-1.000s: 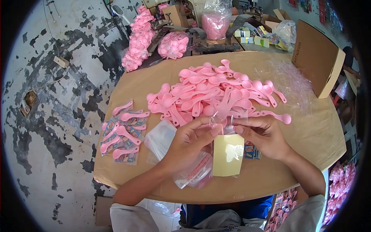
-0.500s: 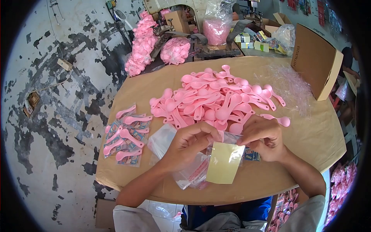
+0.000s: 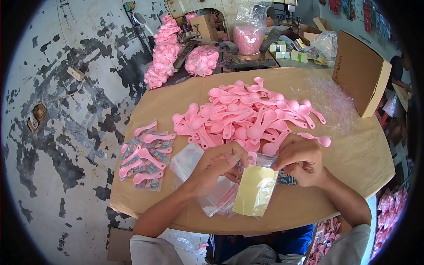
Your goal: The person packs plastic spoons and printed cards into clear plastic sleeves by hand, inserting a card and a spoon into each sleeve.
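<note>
A clear plastic bag with a pale yellow card [image 3: 255,191] inside hangs between my hands over the near part of the table. My right hand [image 3: 302,160] pinches its upper right corner. The curled fingers of my left hand [image 3: 219,167] close on its upper left edge. A pink piece with a small hole, like a spoon's handle end [image 3: 252,157], shows at the bag's mouth. Under my left hand lies a stack of clear plastic bags [image 3: 216,196]. Blue printed cards [image 3: 287,178] show partly behind the held bag. Beyond my hands spreads a heap of pink measuring spoons [image 3: 240,112].
Several bagged spoons with blue cards [image 3: 145,154] lie at the left. An upright cardboard box [image 3: 360,73] and a tangle of clear plastic strips [image 3: 333,99] stand at the right. Large bags of pink spoons [image 3: 202,59] sit beyond the table's [image 3: 154,106] far edge.
The bag with the yellow card has slid slightly down, and more of the pink piece shows above it. My left fingers have shifted slightly left; my right hand keeps its pinch.
</note>
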The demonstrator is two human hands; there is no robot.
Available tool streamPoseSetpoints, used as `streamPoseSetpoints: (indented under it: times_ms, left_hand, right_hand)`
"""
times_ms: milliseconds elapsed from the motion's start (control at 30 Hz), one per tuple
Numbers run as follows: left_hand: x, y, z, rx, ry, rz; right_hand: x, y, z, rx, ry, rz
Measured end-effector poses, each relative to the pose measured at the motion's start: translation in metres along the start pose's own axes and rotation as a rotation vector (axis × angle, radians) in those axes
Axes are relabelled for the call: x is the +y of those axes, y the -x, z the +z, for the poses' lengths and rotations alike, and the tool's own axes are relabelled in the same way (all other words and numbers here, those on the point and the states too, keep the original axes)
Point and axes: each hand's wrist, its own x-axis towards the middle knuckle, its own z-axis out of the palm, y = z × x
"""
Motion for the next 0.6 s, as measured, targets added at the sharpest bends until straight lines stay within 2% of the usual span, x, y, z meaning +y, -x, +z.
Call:
streamPoseSetpoints:
  times_ms: [167, 267, 367, 433, 500, 600]
  left_hand:
    - [0.000, -0.003, -0.009, -0.092, -0.172, 0.057]
    - [0.021, 0.004, -0.024, -0.049, -0.514, 0.254]
    - [0.048, 0.017, -0.037, 0.373, -0.690, 0.492]
    - [0.070, 0.028, -0.057, 0.612, -0.975, 0.582]
    - [0.084, 0.034, -0.086, 0.732, -1.381, 0.745]
    - [0.094, 0.040, -0.098, 0.584, -1.550, 0.625]
  right_hand:
    - [-0.001, -0.004, 0.001, -0.003, 0.103, -0.039]
    - [0.001, -0.005, 0.004, -0.039, 0.174, 0.015]
    - [0.010, -0.004, 0.024, -0.016, 0.224, 0.155]
    - [0.009, -0.009, 0.038, -0.056, 0.258, 0.230]
    - [0.003, -0.018, 0.047, -0.172, 0.299, 0.274]
    - [-0.003, -0.022, 0.062, -0.328, 0.522, 0.265]
